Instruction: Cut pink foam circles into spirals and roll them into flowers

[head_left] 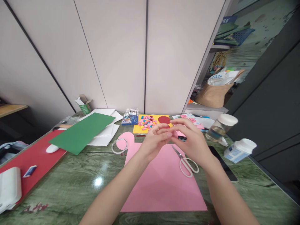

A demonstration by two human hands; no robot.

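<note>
My left hand (pixel 156 139) and my right hand (pixel 191 139) meet above the far part of a pink sheet (pixel 161 187). Their fingers are bent and pressed together around a small pink piece (pixel 175 133), mostly hidden between the fingertips. White-handled scissors (pixel 187 165) lie on the sheet's right side, below my right hand. Beyond the hands, a pile of pink, blue and yellow pieces (pixel 147 122) rests on a yellow sheet (pixel 137 129), with a red circle (pixel 164 119) beside it.
A tape ring (pixel 112 147) overlaps a pink paper circle (pixel 127 137) at the left. Green paper (pixel 82 132) and red paper (pixel 50 156) lie farther left. A phone (pixel 223 164), a jar (pixel 215 129) and a white bottle (pixel 239 150) stand or lie at the right.
</note>
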